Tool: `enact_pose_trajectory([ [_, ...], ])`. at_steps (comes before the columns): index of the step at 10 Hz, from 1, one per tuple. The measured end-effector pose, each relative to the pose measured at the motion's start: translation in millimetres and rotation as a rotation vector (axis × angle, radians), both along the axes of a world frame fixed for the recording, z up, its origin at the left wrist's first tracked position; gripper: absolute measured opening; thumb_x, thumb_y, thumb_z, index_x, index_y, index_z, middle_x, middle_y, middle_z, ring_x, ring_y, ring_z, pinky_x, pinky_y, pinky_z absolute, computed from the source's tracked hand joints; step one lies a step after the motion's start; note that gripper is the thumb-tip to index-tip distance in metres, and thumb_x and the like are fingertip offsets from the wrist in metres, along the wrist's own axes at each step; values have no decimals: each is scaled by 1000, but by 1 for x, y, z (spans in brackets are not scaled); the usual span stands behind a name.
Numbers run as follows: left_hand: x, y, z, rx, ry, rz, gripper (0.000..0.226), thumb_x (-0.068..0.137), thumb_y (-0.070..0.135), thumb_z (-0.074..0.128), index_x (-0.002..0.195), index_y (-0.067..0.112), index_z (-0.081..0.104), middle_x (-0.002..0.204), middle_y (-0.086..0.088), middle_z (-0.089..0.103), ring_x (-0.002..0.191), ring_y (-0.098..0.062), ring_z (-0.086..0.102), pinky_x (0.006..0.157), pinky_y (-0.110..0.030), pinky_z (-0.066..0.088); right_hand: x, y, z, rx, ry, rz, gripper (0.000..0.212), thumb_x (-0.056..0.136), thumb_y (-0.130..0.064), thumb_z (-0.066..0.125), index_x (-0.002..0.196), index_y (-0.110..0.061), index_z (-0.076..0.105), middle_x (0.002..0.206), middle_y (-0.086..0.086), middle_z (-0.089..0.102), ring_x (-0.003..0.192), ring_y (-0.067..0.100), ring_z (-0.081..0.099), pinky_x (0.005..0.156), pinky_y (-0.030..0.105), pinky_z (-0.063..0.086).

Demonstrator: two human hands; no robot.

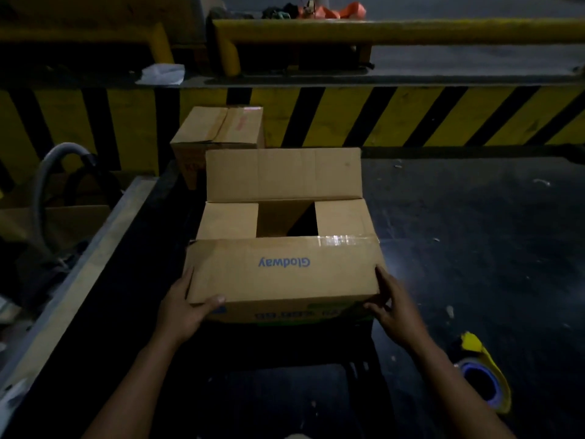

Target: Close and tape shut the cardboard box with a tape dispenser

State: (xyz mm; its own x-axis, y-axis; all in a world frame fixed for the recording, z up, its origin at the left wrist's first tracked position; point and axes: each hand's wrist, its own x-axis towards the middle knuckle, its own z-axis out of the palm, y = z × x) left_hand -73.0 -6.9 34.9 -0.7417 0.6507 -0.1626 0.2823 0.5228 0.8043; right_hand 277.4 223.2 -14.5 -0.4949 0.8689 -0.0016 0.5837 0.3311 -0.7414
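Yellow tape dispenser [484, 381] lies on dark worktop [474, 232], near my right forearm. My left hand [182, 308] and right hand [387, 299] grip cardboard box [285, 274] at ends of near flap, folded down. Side flaps in, middle gap open, far flap upright. Second box [218, 128] just behind.

The brown cardboard box [285, 274] carries the blue word "Glodway" on its near top flap, upside down from this view. Dark print on its front wall and red marks on the smaller brown cardboard box [218, 128] beyond it are too blurred to read.
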Motion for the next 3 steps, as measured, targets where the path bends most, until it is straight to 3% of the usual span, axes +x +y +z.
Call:
enact_pose_trajectory([
  [1,-8,0,0,-12,21,-59,91,72,38,86,149,30,40,123,1,57,109,-22,56,79,-34,45,-7,3,10,-31,-21,-45,86,80,-7,78,152,-21,34,146,8,48,131,26,49,105,40,46],
  [2,-10,-5,5,42,-30,-41,96,67,37,90,147,42,37,124,4,58,110,-19,56,81,-34,47,-4,-2,22,-47,-26,-24,88,80,-18,81,153,-25,33,145,8,48,131,27,48,104,41,45],
  [3,-1,-31,-9,120,-44,142,108,64,40,92,151,45,29,143,2,49,122,-19,53,94,-45,51,8,-8,47,-38,48,-77,79,81,-26,79,149,-30,38,147,5,48,133,25,48,104,49,46],
])
